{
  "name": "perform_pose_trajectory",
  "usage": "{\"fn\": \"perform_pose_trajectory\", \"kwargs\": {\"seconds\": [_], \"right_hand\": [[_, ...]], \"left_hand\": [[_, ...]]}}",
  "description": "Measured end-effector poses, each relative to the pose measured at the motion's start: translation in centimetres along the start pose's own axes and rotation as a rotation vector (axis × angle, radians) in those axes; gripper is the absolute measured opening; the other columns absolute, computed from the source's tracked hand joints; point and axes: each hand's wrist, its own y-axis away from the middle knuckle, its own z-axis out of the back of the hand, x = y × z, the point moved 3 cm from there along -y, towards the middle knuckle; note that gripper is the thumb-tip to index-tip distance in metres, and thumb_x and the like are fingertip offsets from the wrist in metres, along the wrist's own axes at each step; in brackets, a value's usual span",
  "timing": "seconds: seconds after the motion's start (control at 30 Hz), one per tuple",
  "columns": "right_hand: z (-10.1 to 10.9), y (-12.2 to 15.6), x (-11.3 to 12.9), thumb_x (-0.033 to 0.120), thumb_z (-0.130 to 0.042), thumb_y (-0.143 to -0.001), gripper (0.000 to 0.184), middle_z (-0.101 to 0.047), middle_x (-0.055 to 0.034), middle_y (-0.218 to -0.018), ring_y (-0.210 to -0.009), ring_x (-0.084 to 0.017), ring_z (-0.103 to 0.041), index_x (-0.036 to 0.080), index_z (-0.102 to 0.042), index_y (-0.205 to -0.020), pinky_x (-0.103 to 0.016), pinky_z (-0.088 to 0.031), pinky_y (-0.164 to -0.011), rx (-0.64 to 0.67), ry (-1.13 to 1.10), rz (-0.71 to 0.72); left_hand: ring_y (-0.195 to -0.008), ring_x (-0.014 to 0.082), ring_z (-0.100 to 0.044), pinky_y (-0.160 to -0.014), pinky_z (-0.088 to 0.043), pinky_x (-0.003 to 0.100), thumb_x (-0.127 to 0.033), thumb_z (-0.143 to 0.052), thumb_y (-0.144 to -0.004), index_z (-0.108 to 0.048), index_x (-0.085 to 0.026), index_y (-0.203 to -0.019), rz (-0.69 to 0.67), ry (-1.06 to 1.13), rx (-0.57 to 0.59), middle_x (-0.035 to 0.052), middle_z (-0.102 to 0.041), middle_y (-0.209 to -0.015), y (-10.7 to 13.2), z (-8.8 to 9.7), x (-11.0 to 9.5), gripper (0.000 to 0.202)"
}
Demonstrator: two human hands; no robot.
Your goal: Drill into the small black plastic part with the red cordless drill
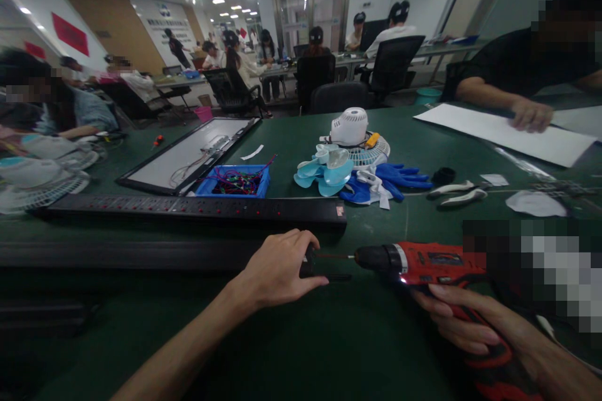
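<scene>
My right hand (463, 319) grips the handle of a red and black cordless drill (435, 261), which lies level and points left. Its long thin bit (335, 256) reaches to the end of a long black bar (188, 255); whether it sits in a screw is hidden. My left hand (282, 266) is wrapped over that same end of the bar, with the thumb below and the fingers above. Just beyond the bar, a long black power strip (221, 210) with a row of small red marks lies parallel to it.
Behind lie a blue basket (266, 180) of wires, a framed panel (188, 153), a white fan (350, 126), light-blue fan blades (324, 172), blue gloves (397, 178) and pliers (458, 194). At the right, a co-worker's hand (531, 114) rests on a white sheet (498, 135).
</scene>
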Motion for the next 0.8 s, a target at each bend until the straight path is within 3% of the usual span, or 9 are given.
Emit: {"fn": "perform_pose_trajectory", "kwargs": {"seconds": [0.8], "right_hand": [[0.26,0.26,0.05,0.042,-0.070,-0.093,0.032,-0.028,0.0160,-0.037,-0.033,-0.001,-0.010,0.013,-0.068,-0.079,-0.010,-0.031,-0.034,0.048,-0.025,0.015]], "left_hand": [[-0.097,0.0247,-0.066,-0.082,-0.052,0.039,-0.051,-0.080,-0.084,-0.058,-0.021,-0.117,-0.009,-0.002,0.004,0.0040,-0.068,-0.109,0.02,0.03,-0.08,0.049]]}}
